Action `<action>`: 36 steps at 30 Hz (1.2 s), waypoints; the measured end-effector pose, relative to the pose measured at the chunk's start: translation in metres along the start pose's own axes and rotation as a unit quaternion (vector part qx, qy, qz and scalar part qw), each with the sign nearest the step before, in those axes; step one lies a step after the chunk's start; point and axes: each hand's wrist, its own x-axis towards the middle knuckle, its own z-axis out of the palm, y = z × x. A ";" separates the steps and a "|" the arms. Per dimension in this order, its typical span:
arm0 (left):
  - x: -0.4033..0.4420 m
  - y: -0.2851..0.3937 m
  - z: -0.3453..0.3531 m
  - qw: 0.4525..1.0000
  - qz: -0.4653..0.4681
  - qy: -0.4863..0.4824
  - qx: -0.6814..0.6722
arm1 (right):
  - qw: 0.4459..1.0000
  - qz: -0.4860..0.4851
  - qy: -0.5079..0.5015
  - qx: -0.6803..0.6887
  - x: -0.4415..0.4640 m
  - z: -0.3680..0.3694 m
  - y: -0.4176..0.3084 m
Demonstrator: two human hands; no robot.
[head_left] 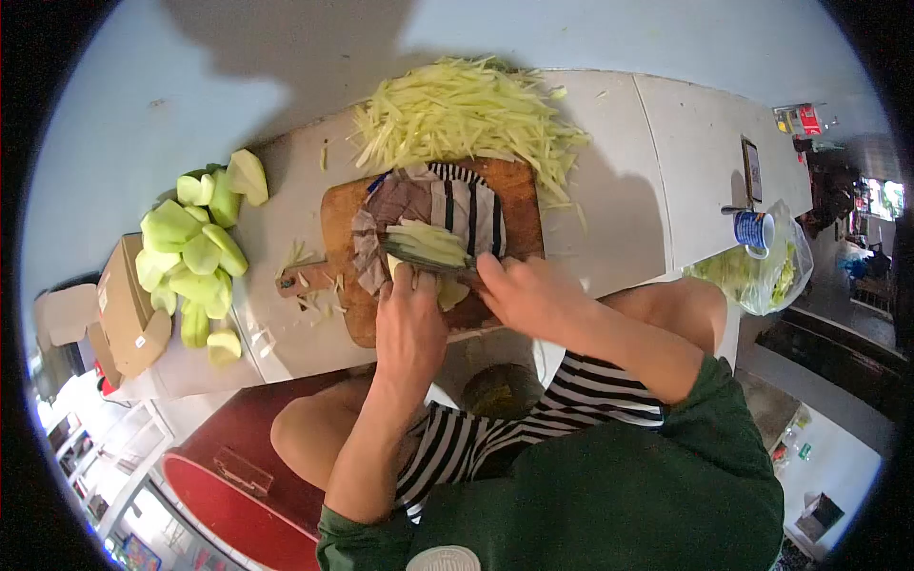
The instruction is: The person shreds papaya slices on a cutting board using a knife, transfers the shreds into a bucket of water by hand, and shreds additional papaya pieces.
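My right hand (519, 295) is closed round the handle of a knife (428, 253), its blade lying across the chopping area. Cut pale green strips (424, 233) lie along the far side of the blade. With bent fingers my left hand (412, 309) grips a pale green peeled piece (394, 265), close to the blade; the fingers partly hide it. Below both is a folded cloth (405, 200), part brown and part striped, on a wooden cutting board (522, 200). Another cut piece (451, 293) shows between my hands.
A large heap of pale green strips (466, 119) lies beyond the board. Several peeled pieces (195, 247) are piled at the left, beside a cardboard box (133, 305). To the right stand a blue mug (752, 230) and a plastic bag (795, 276). A bucket (500, 390) sits between my legs.
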 end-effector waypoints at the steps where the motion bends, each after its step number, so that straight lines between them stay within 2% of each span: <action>1: 0.004 0.003 -0.005 0.999 -0.040 -0.035 -0.007 | 1.000 -0.002 0.003 -0.004 -0.001 -0.003 -0.003; 3: 0.002 -0.004 0.001 1.000 -0.021 -0.009 0.007 | 1.000 -0.001 0.015 -0.024 -0.002 -0.010 -0.013; 5: 0.002 -0.011 0.012 0.995 0.052 0.082 0.036 | 1.000 0.001 -0.006 -0.028 -0.002 -0.020 -0.017; 7: -0.004 -0.011 0.011 0.994 0.066 0.076 0.030 | 1.000 0.002 -0.005 -0.019 -0.010 -0.018 -0.020; 9: 0.002 -0.006 0.002 1.000 -0.013 -0.006 -0.001 | 1.000 0.001 0.011 0.009 0.000 -0.005 -0.009; 11: 0.001 -0.009 0.007 1.000 -0.019 0.013 0.010 | 0.999 0.024 -0.023 -0.017 0.000 -0.013 -0.019; 13: 0.000 -0.012 0.009 0.995 0.052 0.067 0.048 | 0.999 0.014 -0.020 -0.024 -0.001 -0.026 -0.026; 16: -0.001 -0.002 -0.002 1.000 -0.014 0.002 -0.002 | 1.000 0.006 -0.009 0.015 0.003 -0.011 -0.015; 21: 0.000 -0.013 0.008 0.996 0.039 0.067 0.045 | 0.999 0.001 -0.025 -0.025 0.000 -0.021 -0.021; 23: -0.006 -0.010 0.009 0.999 0.018 0.031 0.036 | 1.000 0.015 -0.023 0.009 -0.005 -0.017 -0.020; 24: -0.003 -0.013 0.010 0.999 0.005 -0.028 0.046 | 1.000 0.018 -0.012 0.019 0.006 -0.010 -0.013; 27: -0.003 -0.006 0.004 0.999 -0.005 0.011 0.030 | 1.000 0.012 -0.005 -0.018 0.000 -0.016 -0.021; 28: -0.003 -0.009 0.009 0.995 0.044 0.072 0.051 | 1.000 -0.007 0.012 -0.005 -0.004 -0.018 -0.025; 29: 0.001 -0.012 0.010 0.995 0.038 0.076 0.051 | 1.000 -0.014 0.011 -0.007 0.002 -0.018 -0.020; 32: -0.003 -0.011 0.011 1.000 -0.004 0.013 0.014 | 1.000 0.020 -0.009 0.008 0.003 0.002 -0.007; 36: -0.004 -0.013 0.015 0.993 0.041 0.096 0.049 | 0.999 0.015 -0.028 0.016 0.002 -0.022 -0.026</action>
